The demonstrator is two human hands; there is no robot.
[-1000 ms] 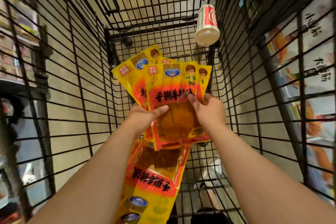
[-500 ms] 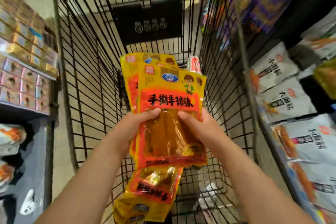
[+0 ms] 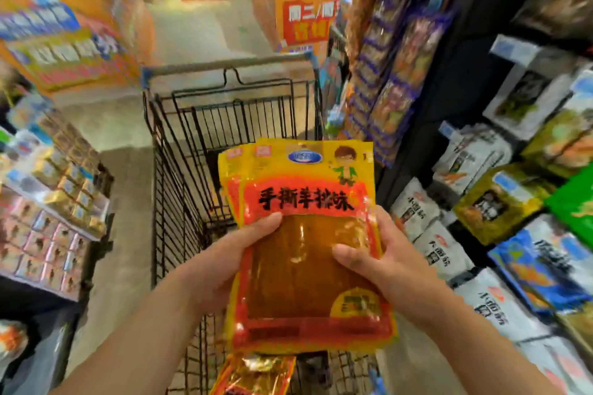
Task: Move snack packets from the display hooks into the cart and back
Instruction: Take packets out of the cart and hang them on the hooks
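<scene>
Now both hands, left (image 3: 224, 263) and right (image 3: 390, 263), grip the snack packets (image 3: 305, 234) above the cart (image 3: 179, 202) (squared up, likely for rehanging).

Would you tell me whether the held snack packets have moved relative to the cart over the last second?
Yes. The left hand and right hand have lifted the snack packets up from deep between the cart walls toward its open top.

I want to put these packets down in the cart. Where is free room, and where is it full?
The far end of the cart, between its front wire wall and the held packets, shows bare. Crowded: the near end below the left hand and right hand, where another packet lies; the white bags at right lie packed.
</scene>
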